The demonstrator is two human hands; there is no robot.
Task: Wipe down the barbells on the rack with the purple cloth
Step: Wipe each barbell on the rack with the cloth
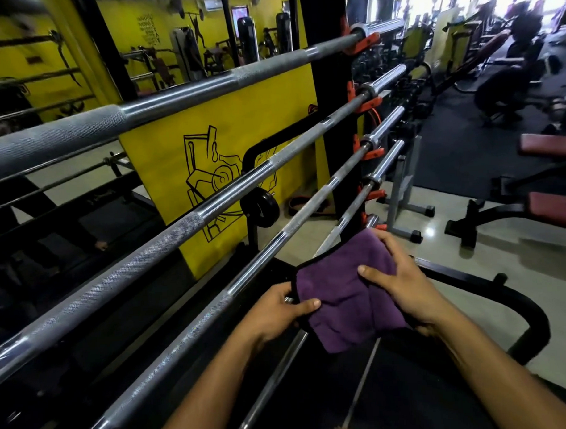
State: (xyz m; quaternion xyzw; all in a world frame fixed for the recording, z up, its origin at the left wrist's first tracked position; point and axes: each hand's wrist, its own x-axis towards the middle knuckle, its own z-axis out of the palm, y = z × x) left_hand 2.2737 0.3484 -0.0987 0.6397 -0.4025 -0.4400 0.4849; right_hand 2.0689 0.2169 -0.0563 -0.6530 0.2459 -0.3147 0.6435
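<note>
Two bare forearms, no sleeves visible. Left hand (275, 314), right hand (403, 287): no gloves, rings, watch or wristbands. Short fingernails.

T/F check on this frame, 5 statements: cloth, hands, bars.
1. Both hands hold the purple cloth. True: the left hand grips its left edge and the right hand its right side.
2. The cloth is draped over the top barbell. False: it is held low, near the lower bars, well below the top barbell.
3. The rack hooks that carry the bar ends are orange-red. True.
4. The panel behind the bars is blue. False: the panel is yellow with a black drawing.
5. Red-padded benches stand to the right. True.
</note>
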